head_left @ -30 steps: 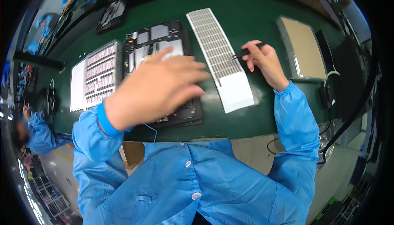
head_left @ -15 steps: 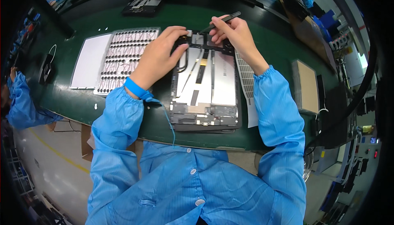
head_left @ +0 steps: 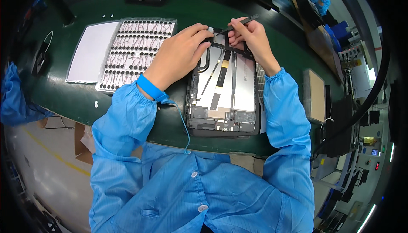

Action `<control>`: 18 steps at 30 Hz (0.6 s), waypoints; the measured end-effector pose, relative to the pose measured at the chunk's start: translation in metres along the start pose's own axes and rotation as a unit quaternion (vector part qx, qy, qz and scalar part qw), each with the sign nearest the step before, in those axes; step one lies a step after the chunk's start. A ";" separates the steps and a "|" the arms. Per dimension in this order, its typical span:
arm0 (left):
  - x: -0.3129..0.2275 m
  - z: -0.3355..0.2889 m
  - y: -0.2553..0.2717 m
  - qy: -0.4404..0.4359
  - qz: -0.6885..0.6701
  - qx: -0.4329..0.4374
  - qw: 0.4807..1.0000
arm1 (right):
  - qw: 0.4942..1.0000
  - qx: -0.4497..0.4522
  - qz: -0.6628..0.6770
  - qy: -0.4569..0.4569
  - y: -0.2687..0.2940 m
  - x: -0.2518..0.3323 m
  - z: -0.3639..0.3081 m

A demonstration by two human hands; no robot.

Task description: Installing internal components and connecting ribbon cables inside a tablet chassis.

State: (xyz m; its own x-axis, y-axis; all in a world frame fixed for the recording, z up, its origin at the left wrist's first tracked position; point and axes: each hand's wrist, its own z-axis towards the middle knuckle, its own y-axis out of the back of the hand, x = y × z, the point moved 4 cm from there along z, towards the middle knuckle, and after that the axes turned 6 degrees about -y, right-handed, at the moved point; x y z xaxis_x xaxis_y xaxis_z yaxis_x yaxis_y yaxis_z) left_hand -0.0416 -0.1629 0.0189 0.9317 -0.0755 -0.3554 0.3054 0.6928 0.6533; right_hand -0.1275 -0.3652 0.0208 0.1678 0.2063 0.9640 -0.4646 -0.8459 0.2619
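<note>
Right hand (head_left: 255,41) clamps dark tweezers (head_left: 244,22), tips at the top of an opened tablet (head_left: 244,84) on the desk (head_left: 51,97)! Left hand (head_left: 180,56) covers its upper-left corner, grip impossible to tell. Insides lie bare; that upper edge looks unfinished, anything completed unclear.

right hand (head_left: 258,41): dark tweezers (head_left: 250,19) in fingers (head_left: 239,26) | left hand (head_left: 178,54): at opened device (head_left: 244,90)

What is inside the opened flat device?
Inside the opened device: a silver panel, a dark strip with a gold section, and black parts along the near edge. The left hand and right hand hide portions of the far end; what lies beneath cannot be seen.
</note>
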 end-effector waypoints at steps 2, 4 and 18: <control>-0.002 0.001 0.002 0.006 0.001 0.010 1.000 | 1.000 -0.006 -0.002 0.005 -0.002 0.003 -0.002; -0.007 0.003 0.006 -0.026 0.051 0.027 0.998 | 1.000 -0.009 -0.017 0.010 -0.001 0.001 -0.001; -0.005 0.034 0.019 -0.048 -0.138 0.040 0.989 | 0.983 -0.090 0.015 0.160 0.077 0.019 -0.077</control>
State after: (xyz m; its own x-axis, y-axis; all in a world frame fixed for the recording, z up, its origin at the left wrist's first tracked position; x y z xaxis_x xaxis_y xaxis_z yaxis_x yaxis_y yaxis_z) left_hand -0.0338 -0.1738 0.0558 0.8243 -0.3232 -0.4648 0.5609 0.5777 0.5931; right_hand -0.2270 -0.3891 0.0626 -0.1166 0.3502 0.9294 -0.6170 -0.7588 0.2085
